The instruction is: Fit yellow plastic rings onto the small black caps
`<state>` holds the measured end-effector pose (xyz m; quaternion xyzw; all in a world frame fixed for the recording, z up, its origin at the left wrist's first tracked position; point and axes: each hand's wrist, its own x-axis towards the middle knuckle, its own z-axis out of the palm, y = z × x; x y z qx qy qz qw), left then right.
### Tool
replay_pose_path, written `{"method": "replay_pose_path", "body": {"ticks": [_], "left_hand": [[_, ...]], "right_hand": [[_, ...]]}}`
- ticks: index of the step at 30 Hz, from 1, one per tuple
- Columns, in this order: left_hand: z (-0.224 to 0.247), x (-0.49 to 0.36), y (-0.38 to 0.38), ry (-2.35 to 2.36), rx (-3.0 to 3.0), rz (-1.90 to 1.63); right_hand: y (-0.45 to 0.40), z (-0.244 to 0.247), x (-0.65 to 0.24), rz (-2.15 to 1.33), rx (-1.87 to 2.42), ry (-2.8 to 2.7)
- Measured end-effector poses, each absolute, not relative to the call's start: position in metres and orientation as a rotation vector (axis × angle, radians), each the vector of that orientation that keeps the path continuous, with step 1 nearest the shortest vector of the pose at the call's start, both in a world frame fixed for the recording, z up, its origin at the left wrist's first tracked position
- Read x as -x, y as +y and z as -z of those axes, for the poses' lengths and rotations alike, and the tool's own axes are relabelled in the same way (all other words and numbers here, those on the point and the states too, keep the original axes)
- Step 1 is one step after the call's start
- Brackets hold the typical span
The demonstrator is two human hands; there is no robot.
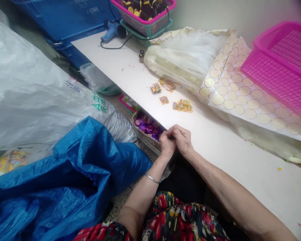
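Note:
My left hand [167, 144] and my right hand [182, 139] meet at the table's near edge, fingers curled in and touching each other. Something dark shows between them, but it is too hidden to name. Just left of my hands, below the table edge, is a box [140, 132] filled with purple shiny-wrapped round pieces [147, 126]. On the white table [215, 144] beyond my hands lie small yellow printed packets [184, 105], with a little stack of packets [155, 88] and a single packet [164, 100] near it.
At the back stands a pink-rimmed basket [157, 20] of black and yellow pieces, beside a blue hair dryer [112, 31]. Sheets of round stickers [256, 97], a filled clear bag [175, 57] and a pink basket [256, 60] lie right. Left are a blue tarp bag [85, 160] and white sack [40, 83].

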<state>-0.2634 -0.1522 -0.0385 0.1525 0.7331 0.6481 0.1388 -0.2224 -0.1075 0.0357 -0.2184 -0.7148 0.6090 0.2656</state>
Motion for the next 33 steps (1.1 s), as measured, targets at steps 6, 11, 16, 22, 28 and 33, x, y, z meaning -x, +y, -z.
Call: {"method": "replay_pose_path", "body": {"ticks": [6, 11, 16, 22, 28, 33], "left_hand": [[0.036, 0.263, -0.154, 2.252, -0.588, -1.809], [0.028, 0.267, -0.158, 2.145, -0.719, -1.85], [0.034, 0.272, -0.164, 2.172, -0.819, -1.808], [0.04, 0.27, -0.176, 2.113, -0.972, -1.822], [0.011, 0.256, -0.209, 1.873, -1.109, -1.903], [-0.014, 0.236, -0.221, 1.589, -1.104, -1.923]], "right_hand": [[-0.11, -0.029, 0.221, -1.771, 0.661, -1.658], [-0.104, -0.029, 0.224, -1.838, 0.76, -1.225], [-0.091, -0.037, 0.204, -1.977, 0.811, -0.982], [-0.099, -0.045, 0.157, -1.957, 0.825, -1.173], [-0.14, -0.049, 0.122, -1.676, 0.701, -1.886], [-0.162, -0.045, 0.112, -1.545, 0.636, -1.983]]}}
